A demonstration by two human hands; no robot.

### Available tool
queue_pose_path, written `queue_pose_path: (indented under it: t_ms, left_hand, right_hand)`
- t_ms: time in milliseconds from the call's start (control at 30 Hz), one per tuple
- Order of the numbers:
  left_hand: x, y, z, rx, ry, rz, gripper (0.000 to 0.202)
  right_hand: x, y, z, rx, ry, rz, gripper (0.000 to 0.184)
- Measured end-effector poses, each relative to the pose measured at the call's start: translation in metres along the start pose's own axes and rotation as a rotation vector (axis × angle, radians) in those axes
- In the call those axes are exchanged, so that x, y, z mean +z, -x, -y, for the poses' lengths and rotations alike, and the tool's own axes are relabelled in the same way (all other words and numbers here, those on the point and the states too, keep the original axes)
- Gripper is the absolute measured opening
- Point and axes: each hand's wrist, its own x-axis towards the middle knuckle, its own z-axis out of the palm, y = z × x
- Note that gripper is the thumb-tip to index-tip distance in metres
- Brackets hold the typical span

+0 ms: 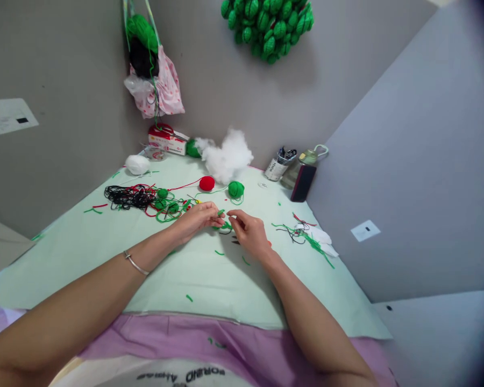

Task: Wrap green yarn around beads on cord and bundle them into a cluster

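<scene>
My left hand [201,217] is closed with its fingertips pinching a small piece of green yarn work [221,213]. Just to the right, my right hand [249,231] has its thumb and forefinger pressed together close to that piece; whatever they grip is too small to name. More green yarn [227,226] shows under and between the hands. A dark pointed tool [235,240], partly covered, is by my right hand. Beyond the hands a red yarn ball [207,183] and a green yarn ball [236,189] lie on the pale tablecloth [210,285].
To the left lie tangled black yarn [129,197] and a white yarn ball [137,164]. White stuffing [228,156] sits at the back, near red scissors [161,129] on a box. A pen cup [280,164], a phone [304,183] and yarn scraps [310,236] are on the right.
</scene>
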Motion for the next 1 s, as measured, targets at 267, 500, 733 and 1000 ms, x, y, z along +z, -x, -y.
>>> queue_pose_path:
  t_ms: [267, 500, 733, 1000]
  left_hand:
    - [0.001, -0.004, 0.001, 0.007, -0.101, -0.045, 0.036]
    - [-0.003, -0.01, 0.012, 0.092, -0.261, -0.077, 0.027]
    - [0.002, -0.005, 0.006, 0.081, -0.185, -0.123, 0.034]
    - [0.008, -0.002, 0.003, 0.098, -0.213, -0.087, 0.046]
  right_hand:
    - [-0.004, -0.001, -0.001, -0.006, 0.026, 0.014, 0.026]
    - [-0.008, -0.003, -0.003, -0.007, -0.018, 0.04, 0.021]
    - [-0.009, -0.003, -0.004, 0.004, -0.062, 0.001, 0.021]
    - [-0.006, -0.001, 0.0, -0.018, -0.042, -0.006, 0.023]
